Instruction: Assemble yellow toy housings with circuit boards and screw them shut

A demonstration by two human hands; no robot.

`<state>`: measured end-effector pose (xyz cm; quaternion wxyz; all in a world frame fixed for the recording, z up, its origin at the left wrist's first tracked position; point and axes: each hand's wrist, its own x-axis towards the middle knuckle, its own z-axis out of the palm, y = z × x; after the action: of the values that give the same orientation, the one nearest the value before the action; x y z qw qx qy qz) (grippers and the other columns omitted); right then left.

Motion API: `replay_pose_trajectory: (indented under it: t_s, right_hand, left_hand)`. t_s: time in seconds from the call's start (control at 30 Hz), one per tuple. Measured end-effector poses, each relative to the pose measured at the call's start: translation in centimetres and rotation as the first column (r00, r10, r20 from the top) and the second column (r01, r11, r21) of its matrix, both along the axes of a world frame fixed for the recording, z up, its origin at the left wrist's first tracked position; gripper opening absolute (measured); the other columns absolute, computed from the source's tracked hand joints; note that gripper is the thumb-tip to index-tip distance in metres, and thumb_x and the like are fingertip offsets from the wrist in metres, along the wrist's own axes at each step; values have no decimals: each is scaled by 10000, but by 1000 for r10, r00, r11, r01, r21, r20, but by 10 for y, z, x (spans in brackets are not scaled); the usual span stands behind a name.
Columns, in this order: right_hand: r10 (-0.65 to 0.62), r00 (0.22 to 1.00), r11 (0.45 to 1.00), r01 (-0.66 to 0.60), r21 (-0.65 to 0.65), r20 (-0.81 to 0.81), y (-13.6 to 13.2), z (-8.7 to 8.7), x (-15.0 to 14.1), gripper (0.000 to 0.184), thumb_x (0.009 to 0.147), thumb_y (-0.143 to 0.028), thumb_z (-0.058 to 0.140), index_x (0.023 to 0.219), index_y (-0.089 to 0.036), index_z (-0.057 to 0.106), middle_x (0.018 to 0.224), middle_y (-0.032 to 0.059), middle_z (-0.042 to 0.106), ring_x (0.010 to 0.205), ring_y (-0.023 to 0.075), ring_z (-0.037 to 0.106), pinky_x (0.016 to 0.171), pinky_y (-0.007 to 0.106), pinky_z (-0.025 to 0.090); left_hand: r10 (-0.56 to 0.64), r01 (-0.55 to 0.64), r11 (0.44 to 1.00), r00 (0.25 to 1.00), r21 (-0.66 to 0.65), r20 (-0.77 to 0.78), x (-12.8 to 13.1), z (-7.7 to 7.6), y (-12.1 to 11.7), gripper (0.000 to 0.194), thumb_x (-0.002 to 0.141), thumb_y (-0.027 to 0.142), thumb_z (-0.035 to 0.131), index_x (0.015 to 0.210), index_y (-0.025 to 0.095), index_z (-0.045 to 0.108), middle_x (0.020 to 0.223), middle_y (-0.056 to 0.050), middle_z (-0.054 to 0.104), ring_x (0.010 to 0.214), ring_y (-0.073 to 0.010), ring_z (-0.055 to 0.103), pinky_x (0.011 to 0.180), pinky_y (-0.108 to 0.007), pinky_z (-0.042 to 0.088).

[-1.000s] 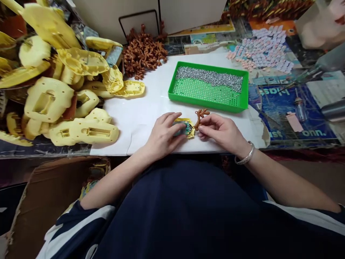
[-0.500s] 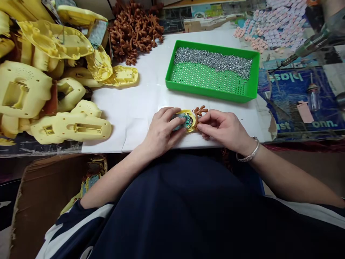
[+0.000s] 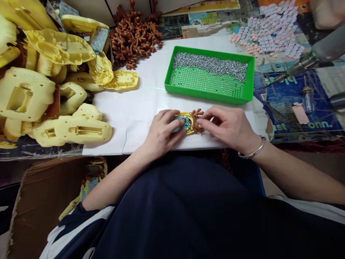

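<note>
My left hand (image 3: 163, 131) is closed around a small yellow toy shell (image 3: 191, 130), its fingers lying over a pale blue part. A green circuit board (image 3: 186, 119) shows inside the shell, beside the fingertips. At the shell's right end sits a brown antler-shaped piece (image 3: 198, 112), its branches pointing right. My right hand (image 3: 229, 126) is just to the right of this piece, with thumb and index finger bent and slightly apart. The thumb tip is close to the antler piece or touching it; I cannot tell which.
A green tray (image 3: 208, 96) of small screws stands beyond my hands. Yellow toy shells (image 3: 72, 126) are piled at left, brown antler pieces (image 3: 134, 39) behind. Small pale pieces (image 3: 272, 28) lie back right. A power screwdriver (image 3: 302, 64) juts in from the right.
The antler piece, pinched upright in my right hand before, now lies against the shell's right end with branches on both sides. My right fingers have loosened, and the hand has shifted slightly right.
</note>
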<state>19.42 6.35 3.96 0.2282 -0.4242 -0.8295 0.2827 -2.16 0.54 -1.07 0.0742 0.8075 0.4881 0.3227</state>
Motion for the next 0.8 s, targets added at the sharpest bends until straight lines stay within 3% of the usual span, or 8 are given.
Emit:
replay_pose_trajectory:
  t_s: [0.1, 0.23, 0.33, 0.6, 0.73, 0.8]
  right_hand:
    - [-101, 993, 994, 103, 24, -55, 7, -4, -3, 173, 863, -350, 624, 883, -185, 672, 900, 59, 726, 570, 120, 556, 611, 294, 439]
    - [-66, 990, 984, 43, -171, -128, 16, -14, -10, 202, 848, -330, 610, 922, -160, 690, 817, 51, 711, 672, 151, 618, 633, 286, 467]
    - [-53, 983, 974, 12, -227, -177, 19, -15, -14, 191, 840, -315, 605, 879, -151, 694, 786, 42, 695, 692, 144, 609, 637, 276, 471]
    - [-78, 992, 945, 41, -325, -101, 23, -9, -20, 110, 809, -250, 622, 784, -156, 674, 708, 21, 667, 622, 117, 563, 578, 255, 426]
    - [0, 998, 948, -19, -318, -58, 30, -9, -21, 105, 812, -252, 618, 747, -171, 636, 660, 1, 644, 593, 104, 542, 544, 242, 391]
    - [16, 998, 924, -38, -381, -60, 33, -9, -22, 101, 797, -255, 626, 733, -178, 612, 616, -10, 620, 550, 99, 524, 507, 236, 374]
  left_hand:
    - [-5, 5, 1000, 1000, 8, 1, 0, 0, 0, 203, 979, 335, 547, 1032, 193, 681, 1239, -132, 666, 1133, -269, 575, 944, -443, 494]
    - [2, -1, 1000, 1000, 13, -10, 0, 0, 0, 201, 980, 334, 545, 1033, 194, 680, 1244, -127, 664, 1139, -265, 573, 952, -438, 499]
    - [-3, 3, 999, 1000, 35, -6, 1, 0, 0, 201, 983, 328, 539, 1029, 190, 678, 1242, -129, 662, 1141, -262, 572, 953, -435, 503]
    - [6, -7, 999, 1000, 37, 4, 2, 1, -1, 194, 984, 318, 540, 1022, 189, 680, 1233, -134, 667, 1143, -261, 574, 948, -432, 510]
    - [-2, 2, 1000, 1000, -4, -8, 1, 1, 0, 198, 982, 325, 538, 1024, 201, 686, 1242, -124, 666, 1143, -263, 566, 958, -444, 508]
    - [-4, 4, 1000, 1000, -12, -21, 1, 2, 0, 194, 979, 327, 541, 1027, 209, 687, 1243, -115, 666, 1138, -260, 568, 958, -446, 509]
